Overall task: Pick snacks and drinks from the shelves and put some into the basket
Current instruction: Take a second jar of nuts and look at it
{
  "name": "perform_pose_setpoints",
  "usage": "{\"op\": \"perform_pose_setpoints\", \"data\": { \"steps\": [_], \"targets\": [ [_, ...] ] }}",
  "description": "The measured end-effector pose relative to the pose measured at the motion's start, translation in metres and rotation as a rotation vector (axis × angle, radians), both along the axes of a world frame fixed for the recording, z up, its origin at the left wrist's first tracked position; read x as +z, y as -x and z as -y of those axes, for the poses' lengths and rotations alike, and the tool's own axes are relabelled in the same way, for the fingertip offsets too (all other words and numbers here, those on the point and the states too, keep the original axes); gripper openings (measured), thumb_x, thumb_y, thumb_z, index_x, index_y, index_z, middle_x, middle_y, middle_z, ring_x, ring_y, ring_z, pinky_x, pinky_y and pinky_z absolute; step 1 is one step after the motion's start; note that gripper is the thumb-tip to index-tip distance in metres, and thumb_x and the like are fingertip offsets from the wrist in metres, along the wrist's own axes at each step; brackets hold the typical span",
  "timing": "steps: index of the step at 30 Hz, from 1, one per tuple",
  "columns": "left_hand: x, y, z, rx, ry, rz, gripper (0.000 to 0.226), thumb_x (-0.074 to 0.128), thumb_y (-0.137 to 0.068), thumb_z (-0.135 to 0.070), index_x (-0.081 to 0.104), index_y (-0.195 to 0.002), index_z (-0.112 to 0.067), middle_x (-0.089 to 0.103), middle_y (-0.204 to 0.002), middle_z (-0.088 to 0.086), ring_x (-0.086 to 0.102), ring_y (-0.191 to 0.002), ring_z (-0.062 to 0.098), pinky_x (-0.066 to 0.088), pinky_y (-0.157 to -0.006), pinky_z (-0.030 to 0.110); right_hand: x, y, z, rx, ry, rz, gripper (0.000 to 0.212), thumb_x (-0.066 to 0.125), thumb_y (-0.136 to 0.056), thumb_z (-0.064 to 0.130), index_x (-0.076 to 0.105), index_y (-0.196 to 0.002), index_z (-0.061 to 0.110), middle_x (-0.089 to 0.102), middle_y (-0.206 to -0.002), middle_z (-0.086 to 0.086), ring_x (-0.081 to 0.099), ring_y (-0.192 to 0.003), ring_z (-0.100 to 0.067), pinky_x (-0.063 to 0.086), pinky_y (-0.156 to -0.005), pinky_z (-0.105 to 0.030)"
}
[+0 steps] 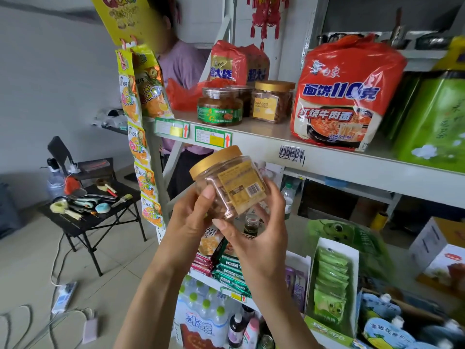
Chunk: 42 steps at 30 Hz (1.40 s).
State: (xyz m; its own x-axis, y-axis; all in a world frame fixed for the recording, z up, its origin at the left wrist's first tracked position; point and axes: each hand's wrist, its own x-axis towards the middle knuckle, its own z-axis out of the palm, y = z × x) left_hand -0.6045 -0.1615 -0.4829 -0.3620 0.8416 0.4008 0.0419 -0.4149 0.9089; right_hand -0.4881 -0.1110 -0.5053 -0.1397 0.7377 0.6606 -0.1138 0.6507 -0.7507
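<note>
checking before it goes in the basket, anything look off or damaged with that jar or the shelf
Nothing stands out. Both hands, left hand and right hand, hold the gold-lidded jar tilted, lid on, no spill. A matching jar stands upright on the shelf.

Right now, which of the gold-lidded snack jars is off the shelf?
The gold-lidded jar held tilted between both hands, left hand and right hand. The other gold-lidded jar stands upright on the upper shelf.

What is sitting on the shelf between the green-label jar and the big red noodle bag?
In the head view, a gold-lidded jar with a yellow label stands between the green-label jar and the red noodle bag.
</note>
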Motion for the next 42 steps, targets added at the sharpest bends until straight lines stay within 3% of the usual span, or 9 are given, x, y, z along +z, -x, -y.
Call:
{"op": "perform_pose_setpoints", "data": {
  "steps": [4, 11, 19, 24, 26, 28, 30, 38, 42],
  "targets": [
    [0.001, 0.006, -0.002, -0.055, -0.074, 0.025, 0.066, 0.057, -0.095, -0.042, 0.028, -0.152, -0.023, 0.060, -0.134, 0.013, 0.060, -0.121, 0.035, 0.049, -0.097, 0.052, 0.002, -0.002, 0.001, -0.090, -0.114, 0.048, 0.097, 0.079, -0.069, 0.057, 0.034, -0.146, 0.019, 0.047, -0.143, 0.002, 0.047, -0.132, -0.014, 0.046, -0.104, -0.041],
    [-0.003, 0.010, -0.003, -0.134, -0.098, 0.121, 0.075, 0.062, -0.089, -0.051, 0.028, -0.152, -0.027, 0.048, -0.144, 0.018, 0.048, -0.131, 0.042, 0.039, -0.105, 0.063, 0.005, -0.007, -0.001, -0.044, -0.255, 0.030, 0.093, 0.081, -0.075, 0.040, 0.032, -0.146, 0.007, 0.046, -0.144, -0.007, 0.046, -0.135, -0.022, 0.045, -0.105, -0.042],
    [0.000, 0.009, -0.006, -0.194, -0.103, 0.177, 0.080, 0.066, -0.085, -0.054, 0.031, -0.152, -0.025, 0.052, -0.141, 0.015, 0.053, -0.127, 0.034, 0.051, -0.096, 0.046, 0.001, -0.007, -0.002, -0.087, -0.274, -0.015, 0.076, 0.078, -0.080, 0.030, 0.042, -0.138, -0.003, 0.050, -0.138, -0.013, 0.048, -0.132, -0.026, 0.047, -0.101, -0.048],
    [0.001, 0.006, -0.009, -0.202, -0.083, 0.287, 0.077, 0.063, -0.084, -0.060, 0.042, -0.145, -0.019, 0.059, -0.135, 0.014, 0.059, -0.122, 0.029, 0.054, -0.091, 0.037, 0.002, -0.008, -0.002, -0.079, -0.242, -0.024, 0.065, 0.073, -0.086, 0.024, 0.042, -0.141, 0.009, 0.053, -0.139, -0.005, 0.050, -0.131, -0.019, 0.047, -0.103, -0.042],
    [0.002, 0.005, -0.010, -0.208, -0.057, 0.307, 0.072, 0.049, -0.091, -0.060, 0.042, -0.146, -0.014, 0.057, -0.137, 0.017, 0.056, -0.127, 0.032, 0.055, -0.089, 0.037, 0.003, -0.008, -0.002, -0.075, -0.238, -0.043, 0.057, 0.069, -0.089, 0.017, 0.044, -0.140, 0.012, 0.055, -0.137, -0.002, 0.053, -0.129, -0.016, 0.047, -0.103, -0.037],
    [0.004, 0.004, -0.012, -0.224, -0.025, 0.298, 0.063, 0.028, -0.100, -0.053, 0.042, -0.146, -0.012, 0.058, -0.137, 0.017, 0.056, -0.127, 0.033, 0.055, -0.090, 0.038, 0.002, -0.008, -0.004, -0.089, -0.247, -0.047, 0.047, 0.064, -0.092, 0.006, 0.049, -0.136, 0.008, 0.058, -0.132, -0.001, 0.055, -0.125, -0.013, 0.048, -0.101, -0.033],
    [0.005, 0.004, -0.013, -0.231, 0.002, 0.318, 0.059, 0.020, -0.105, -0.047, 0.046, -0.143, -0.009, 0.060, -0.135, 0.016, 0.058, -0.125, 0.032, 0.056, -0.090, 0.038, 0.001, -0.008, -0.007, -0.111, -0.253, -0.043, 0.042, 0.059, -0.093, 0.000, 0.053, -0.134, 0.005, 0.059, -0.129, -0.003, 0.056, -0.124, -0.013, 0.048, -0.100, -0.031],
    [-0.001, 0.008, -0.013, -0.183, 0.053, 0.391, 0.049, 0.019, -0.111, -0.029, 0.055, -0.133, -0.004, 0.067, -0.124, 0.017, 0.066, -0.112, 0.029, 0.057, -0.083, 0.035, 0.001, -0.007, -0.004, -0.071, -0.287, -0.062, 0.031, 0.051, -0.097, 0.004, 0.057, -0.127, 0.005, 0.061, -0.125, -0.006, 0.058, -0.120, -0.020, 0.053, -0.092, -0.045],
    [-0.004, 0.011, -0.014, -0.166, 0.062, 0.414, 0.043, 0.019, -0.101, 0.002, 0.049, -0.128, 0.016, 0.069, -0.109, 0.026, 0.070, -0.095, 0.032, 0.058, -0.075, 0.033, 0.002, -0.005, 0.002, -0.025, -0.277, -0.073, 0.026, 0.054, -0.094, 0.016, 0.061, -0.115, 0.003, 0.062, -0.117, -0.006, 0.061, -0.111, -0.023, 0.053, -0.086, -0.045]
  ]
}}
